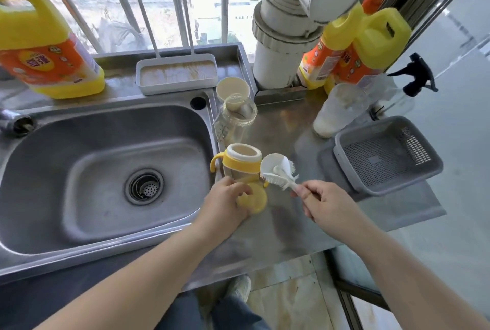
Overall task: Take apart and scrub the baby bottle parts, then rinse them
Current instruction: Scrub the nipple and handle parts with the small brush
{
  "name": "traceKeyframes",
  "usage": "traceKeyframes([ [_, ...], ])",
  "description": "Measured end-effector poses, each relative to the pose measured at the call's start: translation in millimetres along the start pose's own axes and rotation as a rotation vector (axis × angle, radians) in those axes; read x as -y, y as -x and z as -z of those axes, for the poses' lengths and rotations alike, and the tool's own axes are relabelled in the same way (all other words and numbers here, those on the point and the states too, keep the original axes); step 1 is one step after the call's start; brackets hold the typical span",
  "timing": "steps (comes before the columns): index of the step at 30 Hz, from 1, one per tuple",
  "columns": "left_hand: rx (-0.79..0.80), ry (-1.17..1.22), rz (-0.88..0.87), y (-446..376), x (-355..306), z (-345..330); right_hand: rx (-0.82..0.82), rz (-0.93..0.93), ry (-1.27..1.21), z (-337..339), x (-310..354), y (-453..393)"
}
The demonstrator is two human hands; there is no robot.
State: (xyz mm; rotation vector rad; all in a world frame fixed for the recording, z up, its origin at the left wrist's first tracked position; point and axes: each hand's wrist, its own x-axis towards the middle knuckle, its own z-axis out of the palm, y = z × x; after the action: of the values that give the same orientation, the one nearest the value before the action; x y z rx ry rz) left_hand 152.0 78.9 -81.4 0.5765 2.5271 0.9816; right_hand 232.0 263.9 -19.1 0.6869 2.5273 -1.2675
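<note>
Bottle (242, 162) stands on the counter (286, 226) beside the sink (106, 144); my left hand (225, 203) grips its yellow cap (254, 198), right hand (322, 201) pinches the brush (278, 170). Best hold firm and work bristles into every groove.

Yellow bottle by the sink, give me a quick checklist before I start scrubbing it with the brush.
1. Brush in hand: ok, right hand grips the white brush by its handle.
2. Yellow bottle opened: ok, its top is off and it stands upright.
3. Bottle steadied: not ok, left hand holds a yellow cap, not the bottle.
4. Detergent on the bristles: cannot tell.
5. Sink free for rinsing: ok, basin holds nothing.
6. Water running: cannot tell, tap barely in view.
</note>
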Motion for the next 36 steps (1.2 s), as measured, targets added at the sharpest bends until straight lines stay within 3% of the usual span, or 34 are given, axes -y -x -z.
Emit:
traceKeyframes([
  [7,-0.046,0.091,-0.06,-2,6,-7,0.018,-0.064,-0.031,-8,-8,11],
  [11,-0.077,0.437,0.006,11,-5,13,0.042,-0.033,-0.139,-7,7,14],
  [14,-0.147,0.736,0.025,18,-20,50,0.087,-0.018,-0.305,-11,43,9],
  [20,-0.3,0.7,-0.103,22,-26,154,0.264,0.054,-0.662,-36,149,-17],
  [24,-0.243,1.328,0.01,30,-12,218,0.382,0.131,-0.867,-59,211,-22],
  [26,-0.218,1.529,0.196,32,-3,245,0.396,0.198,-0.834,-72,233,-21],
  [29,-0.015,1.387,0.399,40,14,275,0.389,0.248,-0.753,-90,259,-19],
  [32,-0.012,1.384,0.301,47,39,294,0.318,0.264,-0.594,-105,277,-17],
  [36,-0.12,1.319,0.16,52,60,317,0.088,0.42,-0.189,-114,293,-15],
])
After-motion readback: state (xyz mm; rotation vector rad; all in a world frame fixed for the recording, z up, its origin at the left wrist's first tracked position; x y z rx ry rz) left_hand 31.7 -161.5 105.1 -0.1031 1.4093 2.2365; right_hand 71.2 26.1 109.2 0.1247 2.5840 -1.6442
